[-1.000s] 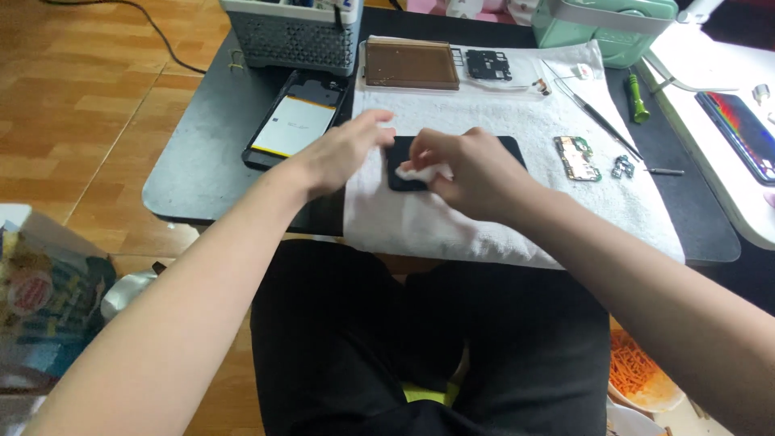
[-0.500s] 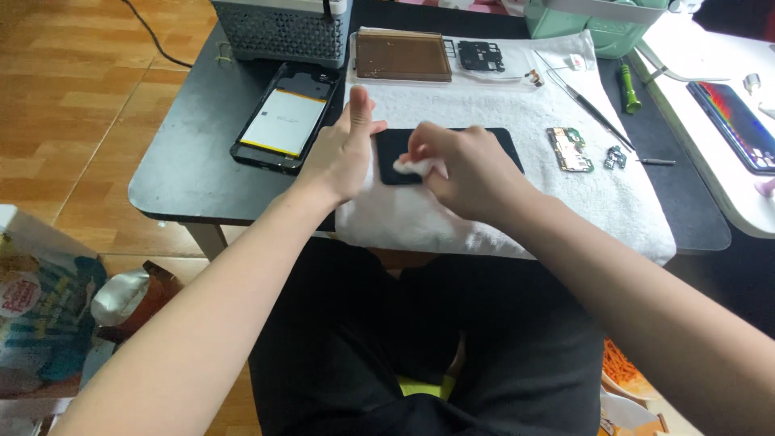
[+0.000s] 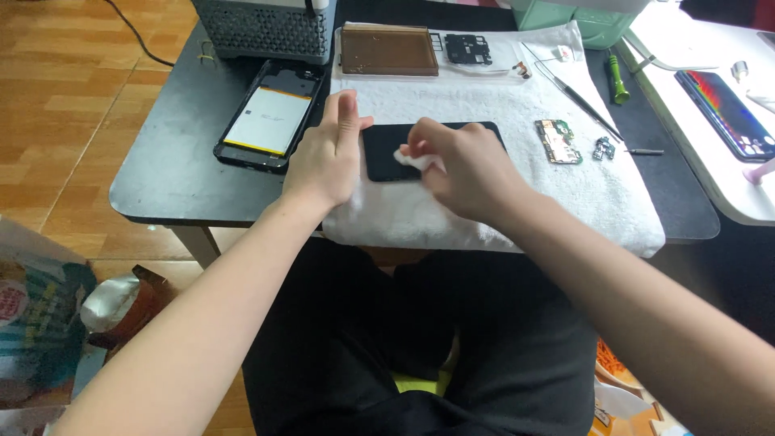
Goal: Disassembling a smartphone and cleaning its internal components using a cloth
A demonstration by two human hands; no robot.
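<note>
Black flat phone panel (image 3: pixel 387 153) lies on the white towel (image 3: pixel 500 194) between your hands, partly under your right hand (image 3: pixel 468 169). That hand pinches a small white wad of wipe (image 3: pixel 412 159) against the panel's glossy face; your left hand (image 3: pixel 327 157) rests flat, fingers together, steadying the panel's near-left edge. Judging from this, keep the wipe strokes light and the left palm firm so the panel doesn't slide on the cloth. Beyond your left hand sits an opened phone with a pale battery (image 3: pixel 266 117); small green circuit boards (image 3: pixel 557 141) lie past your right. Much of the panel's right half is hidden, so its cleanliness there can't be told.
</note>
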